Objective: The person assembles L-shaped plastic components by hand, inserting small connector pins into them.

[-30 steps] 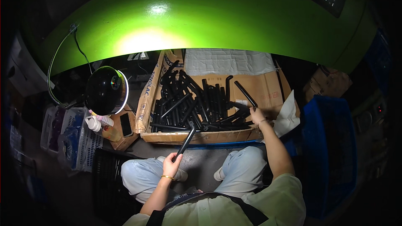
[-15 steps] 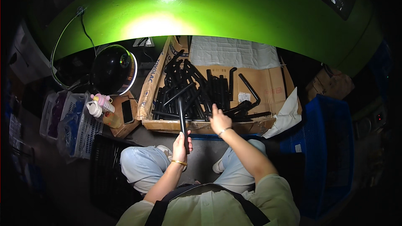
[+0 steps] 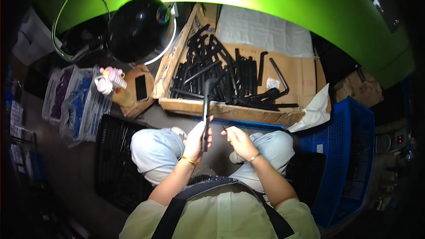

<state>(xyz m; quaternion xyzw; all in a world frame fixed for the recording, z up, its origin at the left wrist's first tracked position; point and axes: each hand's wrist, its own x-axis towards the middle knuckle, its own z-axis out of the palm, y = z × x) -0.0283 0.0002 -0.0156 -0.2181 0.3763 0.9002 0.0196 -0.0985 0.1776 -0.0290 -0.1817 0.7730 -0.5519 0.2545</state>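
My left hand point(image 3: 195, 142) is wrapped round the lower end of a long black tube point(image 3: 206, 110), which stands nearly upright in view, its bent top overlapping the pile behind it. A little to the right, my right hand point(image 3: 240, 143) has its fingers drawn together in a pinch. A small dark tip shows at those fingers, too small to name. Beyond both hands, an open cardboard box point(image 3: 252, 117) holds many similar black tubes point(image 3: 245, 74), some straight and some bent at one end, heaped on the left and sparser on the right.
A black lamp point(image 3: 137, 30) stands left of the box. Near it are a phone point(image 3: 141, 88), a drink bottle point(image 3: 122, 97) and white baskets point(image 3: 94, 121). Blue crates point(image 3: 334, 150) stand at right, a black crate point(image 3: 116, 161) at lower left. A green surface point(image 3: 283, 0) overhangs the far side.
My right hand has come back from the box's near edge toward my lap, fingers now pinched. The left hand still holds the tube, now more upright. The whole view has shifted.
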